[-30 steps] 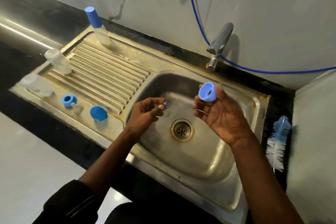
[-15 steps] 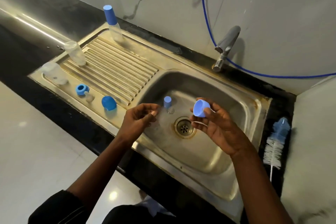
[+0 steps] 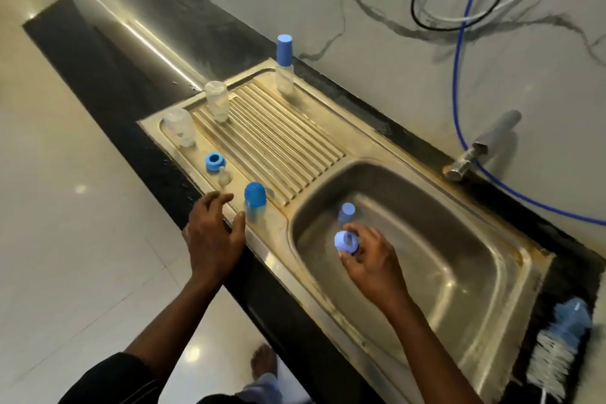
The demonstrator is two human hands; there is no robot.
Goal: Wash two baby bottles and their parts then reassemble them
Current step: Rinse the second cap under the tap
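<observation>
Now the right hand [image 3: 370, 261] pinches a pale-blue cap [image 3: 346, 242] over the sink [image 3: 475, 272]; the left hand [image 3: 213, 236] lies spread beside a domed cap [image 3: 255, 195].

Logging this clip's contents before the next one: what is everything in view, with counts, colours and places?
stainless steel sink with ribbed drainboard: 1, silver, set in black counter
grey metal tap: 1, grey, behind basin
blue hose: 1, blue, along wall
clear plastic bottle with tall blue cap: 1, back of drainboard
clear plastic bottle bodies: 2, clear, drainboard's left end
blue screw ring: 1, drainboard front
blue dome cap: 1, drainboard front
small blue-capped piece: 1, in basin
blue round cap: 1, in right hand
blue-and-white bottle brush: 1, counter right of sink
left hand: empty, at sink's front edge
right hand: over basin, gripping cap
</observation>
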